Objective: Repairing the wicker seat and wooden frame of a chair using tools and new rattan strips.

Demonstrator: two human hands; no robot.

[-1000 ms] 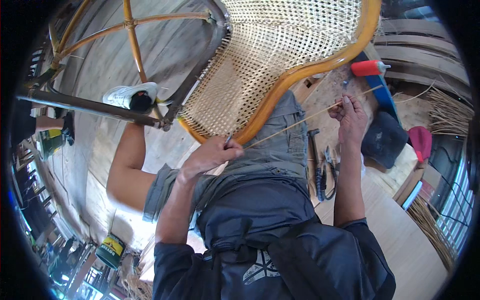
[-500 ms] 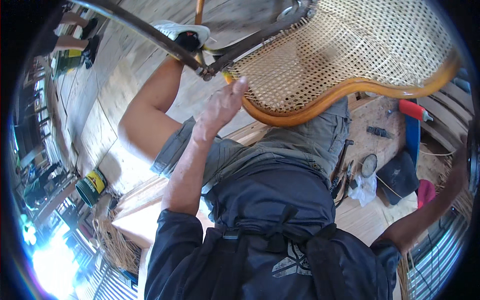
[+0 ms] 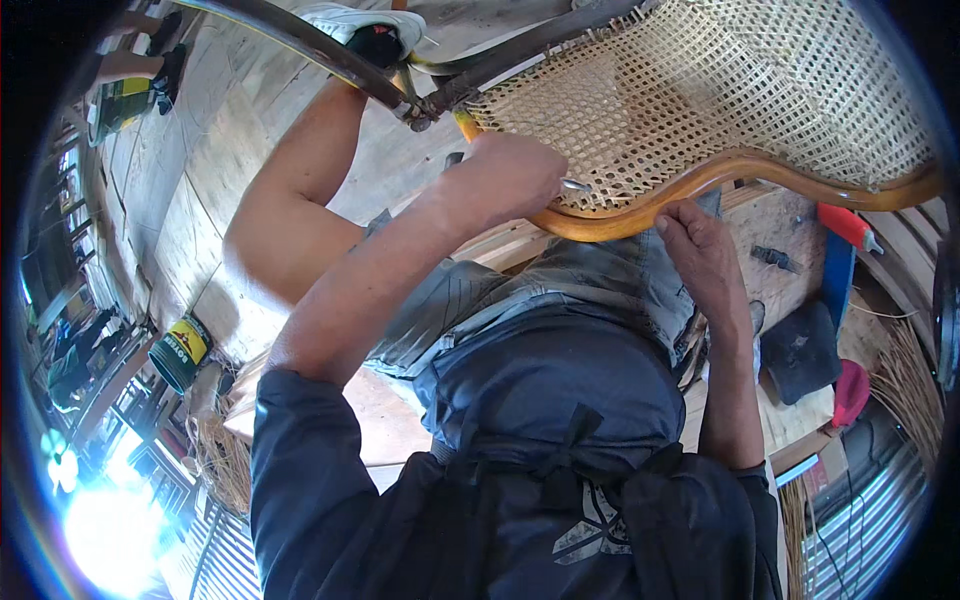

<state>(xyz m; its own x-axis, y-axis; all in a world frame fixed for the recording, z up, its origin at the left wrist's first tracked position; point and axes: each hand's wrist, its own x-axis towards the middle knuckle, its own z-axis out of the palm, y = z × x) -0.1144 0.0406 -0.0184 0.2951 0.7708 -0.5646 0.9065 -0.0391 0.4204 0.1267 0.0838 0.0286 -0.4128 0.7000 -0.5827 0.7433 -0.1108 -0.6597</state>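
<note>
Beyond the curved wooden rim (image 3: pixel 600 229) and both hands, the woven cane panel (image 3: pixel 690 110) stretches up and rightward along its long axis. Over the rim's left bend, the left hand (image 3: pixel 512 178) clasps a thin metal tool (image 3: pixel 577 185) pointing right; the right hand (image 3: pixel 702 248) curls beside the rim, its hold unclear.

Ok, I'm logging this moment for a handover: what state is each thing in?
Frame: curved, glossy
Cane weave: strung across the frame, open-holed
Metal-tipped tool: held, tip at the weave
Left hand: closed around the tool
Right hand: fingers curled by the frame, grip unclear
Red bottle: lying on its side
White shoe: worn
Green bucket: contents unclear
</note>
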